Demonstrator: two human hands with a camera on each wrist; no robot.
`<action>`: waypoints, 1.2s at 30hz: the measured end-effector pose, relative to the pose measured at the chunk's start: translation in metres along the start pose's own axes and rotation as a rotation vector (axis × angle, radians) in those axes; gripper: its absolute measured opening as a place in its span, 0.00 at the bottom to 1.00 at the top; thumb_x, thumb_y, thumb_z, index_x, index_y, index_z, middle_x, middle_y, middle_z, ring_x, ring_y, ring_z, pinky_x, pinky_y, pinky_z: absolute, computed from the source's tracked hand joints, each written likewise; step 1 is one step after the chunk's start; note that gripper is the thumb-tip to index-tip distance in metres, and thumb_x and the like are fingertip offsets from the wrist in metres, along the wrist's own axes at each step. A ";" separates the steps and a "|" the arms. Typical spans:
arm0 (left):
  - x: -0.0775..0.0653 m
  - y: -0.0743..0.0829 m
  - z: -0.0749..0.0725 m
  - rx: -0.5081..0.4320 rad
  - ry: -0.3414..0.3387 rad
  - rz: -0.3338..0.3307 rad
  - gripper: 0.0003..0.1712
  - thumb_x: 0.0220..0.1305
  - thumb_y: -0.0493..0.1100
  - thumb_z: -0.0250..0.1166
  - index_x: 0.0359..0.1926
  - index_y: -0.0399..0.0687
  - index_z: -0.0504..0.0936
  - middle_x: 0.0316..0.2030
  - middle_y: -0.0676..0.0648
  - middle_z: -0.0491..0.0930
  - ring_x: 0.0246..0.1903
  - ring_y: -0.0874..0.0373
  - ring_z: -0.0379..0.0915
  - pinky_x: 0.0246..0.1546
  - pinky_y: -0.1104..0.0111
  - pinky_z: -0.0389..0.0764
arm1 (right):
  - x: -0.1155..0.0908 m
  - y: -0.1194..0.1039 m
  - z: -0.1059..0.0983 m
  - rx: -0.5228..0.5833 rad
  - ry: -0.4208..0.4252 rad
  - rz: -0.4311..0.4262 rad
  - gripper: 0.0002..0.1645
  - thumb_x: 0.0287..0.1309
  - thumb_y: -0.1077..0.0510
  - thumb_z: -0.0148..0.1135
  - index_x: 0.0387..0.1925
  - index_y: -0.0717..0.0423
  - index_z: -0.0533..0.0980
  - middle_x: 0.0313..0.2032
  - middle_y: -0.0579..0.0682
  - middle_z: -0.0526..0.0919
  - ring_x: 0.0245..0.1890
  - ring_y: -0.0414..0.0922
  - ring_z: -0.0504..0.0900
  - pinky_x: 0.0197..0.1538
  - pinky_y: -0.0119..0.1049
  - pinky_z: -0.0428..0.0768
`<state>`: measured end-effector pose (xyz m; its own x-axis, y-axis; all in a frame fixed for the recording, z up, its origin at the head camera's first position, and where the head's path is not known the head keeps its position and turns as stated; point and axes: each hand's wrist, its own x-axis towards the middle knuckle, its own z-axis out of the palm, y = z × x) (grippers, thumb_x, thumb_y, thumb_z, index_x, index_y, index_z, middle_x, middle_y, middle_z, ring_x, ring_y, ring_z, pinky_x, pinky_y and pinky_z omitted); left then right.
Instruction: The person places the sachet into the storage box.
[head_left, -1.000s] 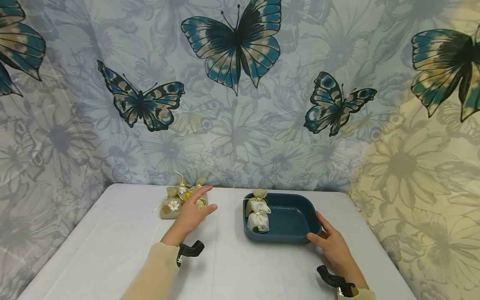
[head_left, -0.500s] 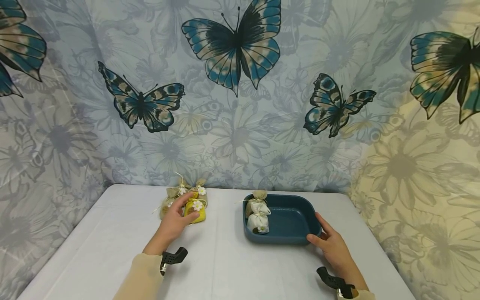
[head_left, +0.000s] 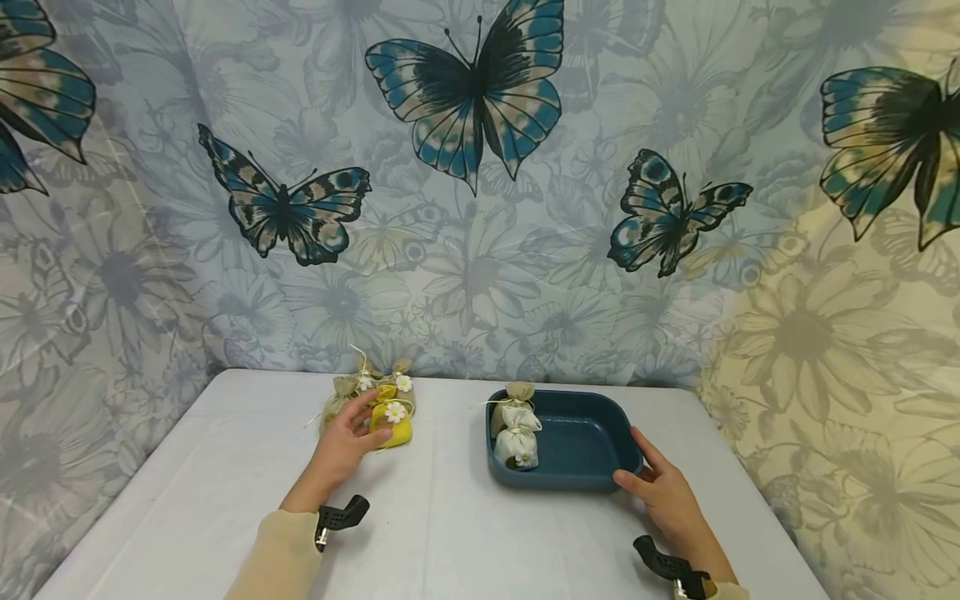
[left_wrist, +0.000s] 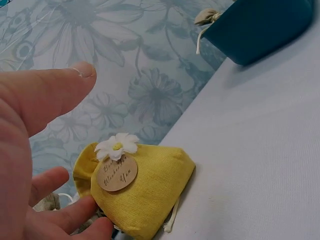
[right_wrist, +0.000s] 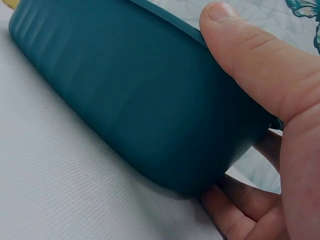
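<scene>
My left hand point(head_left: 341, 443) is beside a yellow drawstring sachet point(head_left: 400, 430) with a white flower and a round paper tag. In the left wrist view its fingertips point(left_wrist: 80, 212) are right at the sachet's lower left side, while the thumb point(left_wrist: 65, 92) stretches apart above it. With my right hand point(head_left: 671, 496) I grip the right front corner of a dark teal rectangular bin point(head_left: 558, 479). The right thumb point(right_wrist: 235, 35) lies at the rim and the fingers curl under the corner. Inside the bin, at its left end, sit a white sachet point(head_left: 516, 448) and a beige sachet point(head_left: 519, 390).
Several beige sachets point(head_left: 345, 385) with white flowers cluster behind the yellow one, partly covered by the left hand. They lie near the back edge of a table under a white cloth point(head_left: 450, 533). A butterfly-print fabric backdrop point(head_left: 465, 275) rises directly behind the table.
My left hand has come back leftward and toward me, down to the yellow sachet's left side, which uncovers that sachet. The right hand and the bin have stayed in place.
</scene>
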<state>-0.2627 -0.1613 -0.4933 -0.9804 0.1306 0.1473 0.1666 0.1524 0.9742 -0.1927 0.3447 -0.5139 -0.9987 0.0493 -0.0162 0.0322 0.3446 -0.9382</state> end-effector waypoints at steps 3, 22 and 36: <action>0.000 -0.002 0.001 -0.008 -0.005 -0.004 0.42 0.62 0.34 0.71 0.74 0.39 0.62 0.74 0.35 0.53 0.71 0.36 0.49 0.67 0.47 0.57 | 0.000 0.001 0.000 -0.015 0.012 -0.005 0.54 0.61 0.52 0.71 0.80 0.46 0.48 0.76 0.60 0.48 0.68 0.62 0.63 0.50 0.30 0.75; -0.002 -0.014 0.006 0.036 0.022 -0.049 0.39 0.57 0.34 0.75 0.69 0.42 0.71 0.65 0.36 0.69 0.62 0.40 0.66 0.54 0.62 0.75 | 0.001 0.002 0.000 -0.008 0.003 -0.036 0.54 0.62 0.53 0.70 0.80 0.49 0.48 0.76 0.59 0.47 0.68 0.63 0.61 0.50 0.28 0.74; -0.004 -0.017 0.008 0.060 0.038 -0.017 0.33 0.57 0.32 0.73 0.65 0.44 0.77 0.65 0.38 0.65 0.61 0.40 0.68 0.58 0.54 0.72 | -0.002 -0.004 0.001 -0.029 0.000 -0.032 0.53 0.63 0.54 0.69 0.80 0.47 0.47 0.76 0.61 0.46 0.68 0.64 0.60 0.50 0.29 0.75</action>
<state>-0.2609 -0.1563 -0.5113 -0.9863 0.0907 0.1380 0.1546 0.2128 0.9648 -0.1907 0.3423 -0.5109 -0.9992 0.0375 0.0136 0.0014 0.3735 -0.9276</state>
